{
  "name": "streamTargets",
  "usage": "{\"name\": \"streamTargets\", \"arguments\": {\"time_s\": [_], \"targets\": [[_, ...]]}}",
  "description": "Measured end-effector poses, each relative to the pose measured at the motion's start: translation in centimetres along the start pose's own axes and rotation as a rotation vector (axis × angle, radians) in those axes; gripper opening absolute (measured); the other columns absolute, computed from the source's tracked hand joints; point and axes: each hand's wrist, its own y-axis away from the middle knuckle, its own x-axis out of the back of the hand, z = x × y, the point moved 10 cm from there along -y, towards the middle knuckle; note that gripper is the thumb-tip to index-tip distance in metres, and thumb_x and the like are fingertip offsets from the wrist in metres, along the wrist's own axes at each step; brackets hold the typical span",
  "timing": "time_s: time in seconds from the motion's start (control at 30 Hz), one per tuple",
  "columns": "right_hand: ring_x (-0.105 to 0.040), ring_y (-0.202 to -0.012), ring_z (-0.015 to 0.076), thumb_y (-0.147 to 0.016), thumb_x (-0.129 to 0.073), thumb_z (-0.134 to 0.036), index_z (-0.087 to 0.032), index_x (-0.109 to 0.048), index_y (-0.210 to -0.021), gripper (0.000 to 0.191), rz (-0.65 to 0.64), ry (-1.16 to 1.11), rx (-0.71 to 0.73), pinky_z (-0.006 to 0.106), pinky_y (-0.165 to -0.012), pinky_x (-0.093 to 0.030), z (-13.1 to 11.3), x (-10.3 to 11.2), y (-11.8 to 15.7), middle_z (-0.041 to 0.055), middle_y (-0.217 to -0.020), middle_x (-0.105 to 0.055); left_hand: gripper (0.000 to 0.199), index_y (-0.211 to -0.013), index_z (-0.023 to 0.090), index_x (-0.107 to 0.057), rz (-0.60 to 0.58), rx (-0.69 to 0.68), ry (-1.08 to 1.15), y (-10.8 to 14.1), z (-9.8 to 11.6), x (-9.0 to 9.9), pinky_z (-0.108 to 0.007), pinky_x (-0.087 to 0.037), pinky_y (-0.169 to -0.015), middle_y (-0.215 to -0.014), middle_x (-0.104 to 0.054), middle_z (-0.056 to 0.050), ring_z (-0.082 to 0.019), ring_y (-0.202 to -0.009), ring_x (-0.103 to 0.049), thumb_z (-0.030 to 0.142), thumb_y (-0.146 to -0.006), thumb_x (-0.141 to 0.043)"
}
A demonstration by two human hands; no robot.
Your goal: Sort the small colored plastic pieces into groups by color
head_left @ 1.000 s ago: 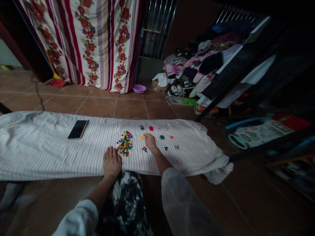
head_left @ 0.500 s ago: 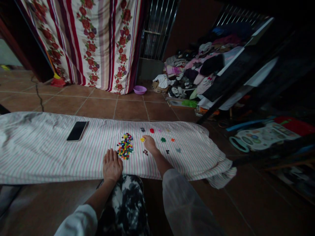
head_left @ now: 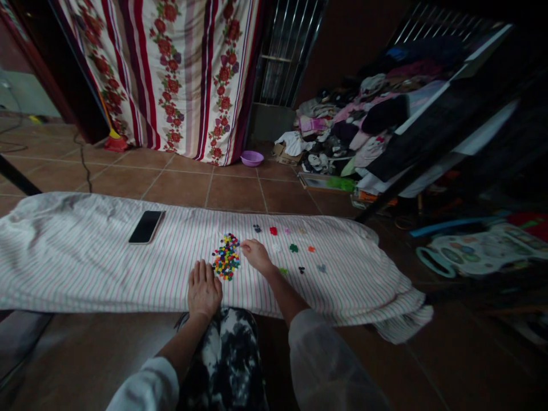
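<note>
A mixed heap of small coloured pieces [head_left: 226, 258] lies on the striped cloth [head_left: 171, 274]. My left hand [head_left: 204, 290] rests flat on the cloth at the heap's near left side, fingers stretched out and holding nothing. At the heap's right edge is my right hand [head_left: 257, 255], its fingers pinched together; anything between the fingertips is too small to make out. Small single-colour groups sit farther right, among them a red one [head_left: 273, 230], a dark green one [head_left: 293, 248], an orange one [head_left: 311, 249] and a black one [head_left: 302, 269]. My right hand covers part of the cloth beside them.
A phone [head_left: 146, 227] lies on the cloth to the left. Beyond the cloth are a purple basin [head_left: 252, 158] on the tiled floor, a floral curtain [head_left: 188, 80] and a pile of clothes [head_left: 342, 125]. A dark bar [head_left: 394, 171] slants at the right.
My right hand has moved left from the yellow group to the heap's edge. My left hand stays flat on the cloth. The whole view has shifted slightly.
</note>
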Motion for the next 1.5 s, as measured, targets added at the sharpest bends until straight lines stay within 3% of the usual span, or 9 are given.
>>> {"name": "streamTargets", "arguments": {"time_s": [0.27, 0.73, 0.93, 1.1, 1.37, 1.5], "targets": [[-0.062, -0.088, 0.0138, -0.080, -0.061, -0.019, -0.022, -0.070, -0.096, 0.018, -0.124, -0.022, -0.033, 0.022, -0.080, -0.044, -0.8, -2.4, 1.2, 0.0036, -0.096, -0.069, 0.051, -0.126, 0.001, -0.056, -0.017, -0.001, 0.006, 0.0, 0.0, 0.0, -0.050, -0.035, -0.109, -0.139, -0.049, -0.024, -0.033, -0.136, -0.038, 0.028, -0.087, -0.036], [-0.063, -0.084, 0.0136, -0.081, -0.058, -0.017, -0.022, -0.070, -0.091, 0.017, -0.072, 0.016, -0.085, 0.020, -0.074, -0.043, -1.7, -2.5, 1.3, 0.0018, -0.090, -0.072, 0.052, -0.130, 0.004, -0.053, -0.025, 0.022, 0.064, 0.0, -0.2, -0.2, -0.052, -0.032, -0.111, -0.141, -0.047, -0.021, -0.031, -0.139, -0.034, 0.028, -0.087, -0.036], [-0.064, -0.084, 0.0131, -0.082, -0.057, -0.018, -0.024, -0.070, -0.092, 0.018, -0.037, -0.020, -0.088, 0.020, -0.075, -0.045, -1.3, -2.3, 1.4, 0.0002, -0.090, -0.072, 0.051, -0.127, 0.001, -0.055, -0.042, 0.014, 0.050, -0.1, 0.0, 0.1, -0.051, -0.032, -0.110, -0.140, -0.047, -0.024, -0.033, -0.137, -0.036, 0.027, -0.088, -0.035], [-0.064, -0.083, 0.0125, -0.082, -0.054, -0.017, -0.023, -0.068, -0.098, 0.022, 0.013, -0.070, -0.128, 0.021, -0.076, -0.046, 0.3, -1.1, 1.6, 0.0010, -0.095, -0.071, 0.051, -0.127, 0.000, -0.055, -0.053, 0.010, 0.036, -0.1, 0.1, 0.1, -0.051, -0.032, -0.110, -0.140, -0.047, -0.025, -0.034, -0.137, -0.036, 0.027, -0.088, -0.036], [-0.062, -0.088, 0.0137, -0.082, -0.047, -0.009, -0.022, -0.068, -0.098, 0.029, 0.197, 0.028, -0.233, 0.023, -0.080, -0.045, 4.7, 3.7, 1.9, 0.0034, -0.097, -0.068, 0.051, -0.126, 0.001, -0.056, -0.036, 0.015, 0.027, -0.1, -0.1, -0.1, -0.049, -0.033, -0.110, -0.139, -0.049, -0.023, -0.033, -0.137, -0.037, 0.028, -0.087, -0.036], [-0.061, -0.088, 0.0140, -0.080, -0.047, -0.004, -0.021, -0.069, -0.094, 0.031, 0.208, 0.080, -0.265, 0.023, -0.080, -0.044, 5.8, 4.2, 2.2, 0.0042, -0.096, -0.067, 0.051, -0.126, 0.002, -0.056, -0.027, 0.018, 0.038, -0.1, -0.1, -0.1, -0.050, -0.033, -0.110, -0.139, -0.049, -0.023, -0.033, -0.137, -0.037, 0.028, -0.087, -0.035]]}}
